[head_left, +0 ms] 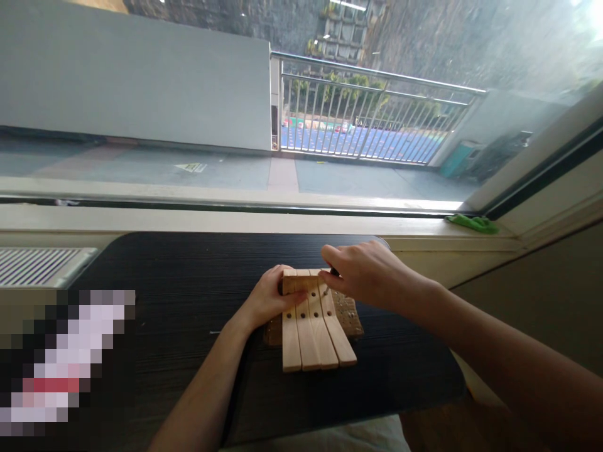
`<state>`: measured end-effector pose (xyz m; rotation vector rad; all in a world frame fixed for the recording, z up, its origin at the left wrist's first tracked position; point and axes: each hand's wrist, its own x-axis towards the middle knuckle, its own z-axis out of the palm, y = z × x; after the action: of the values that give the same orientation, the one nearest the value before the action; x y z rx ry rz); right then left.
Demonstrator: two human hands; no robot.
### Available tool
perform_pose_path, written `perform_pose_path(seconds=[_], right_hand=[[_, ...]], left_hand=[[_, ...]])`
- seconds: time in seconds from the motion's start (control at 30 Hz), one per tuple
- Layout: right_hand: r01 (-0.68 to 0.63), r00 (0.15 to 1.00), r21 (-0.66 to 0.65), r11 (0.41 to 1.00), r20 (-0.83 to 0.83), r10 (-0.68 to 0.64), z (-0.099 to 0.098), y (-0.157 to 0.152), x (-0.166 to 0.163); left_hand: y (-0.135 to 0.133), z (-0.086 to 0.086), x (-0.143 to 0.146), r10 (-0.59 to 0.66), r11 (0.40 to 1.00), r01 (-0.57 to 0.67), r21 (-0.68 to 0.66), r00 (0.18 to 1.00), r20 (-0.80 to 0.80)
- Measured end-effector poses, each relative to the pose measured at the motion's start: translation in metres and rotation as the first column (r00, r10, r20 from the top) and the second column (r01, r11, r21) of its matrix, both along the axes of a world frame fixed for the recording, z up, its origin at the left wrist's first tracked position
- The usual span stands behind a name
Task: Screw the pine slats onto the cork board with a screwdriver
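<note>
Pale wooden slats (311,342), several side by side with rows of dark holes, rest on a brown block (347,314) that has small holes and metal bits over its face. My left hand (271,295) is closed round the slats' left side, its thumb lying across the front. My right hand (360,270) is closed on what looks like a screwdriver (334,272) with a dark handle, mostly hidden by the fingers. Its thin metal shaft points down at an upper hole in the rightmost slat. Whether the tip sits inside the hole is too small to tell.
Everything lies on a dark table (188,270) with rounded corners. A small thin metal piece (215,332) is left of the block. Behind the table runs a window sill (235,221) with a green cloth (472,223) at its right. A white grille (42,267) stands at the left.
</note>
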<state>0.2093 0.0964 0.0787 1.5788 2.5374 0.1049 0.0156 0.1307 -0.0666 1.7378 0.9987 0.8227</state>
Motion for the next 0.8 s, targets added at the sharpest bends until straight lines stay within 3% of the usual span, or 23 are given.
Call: perform_pose_path(seconds=[0.13, 0.37, 0.8], right_hand=[[-0.029, 0.997, 0.024, 0.999, -0.066, 0.031, -0.004, -0.003, 0.005], [-0.133, 0.975, -0.06, 0.989, -0.185, 0.12, -0.009, -0.002, 0.016], [-0.156, 0.976, -0.056, 0.986, -0.164, 0.145, -0.007, -0.004, 0.012]], left_hand=[[-0.001, 0.001, 0.0, 0.009, 1.0, -0.009, -0.013, 1.0, 0.015], [0.0, -0.002, 0.0, 0.012, 1.0, -0.012, -0.015, 1.0, 0.009], [0.0, -0.003, 0.0, 0.01, 0.999, -0.008, -0.054, 0.999, 0.039]])
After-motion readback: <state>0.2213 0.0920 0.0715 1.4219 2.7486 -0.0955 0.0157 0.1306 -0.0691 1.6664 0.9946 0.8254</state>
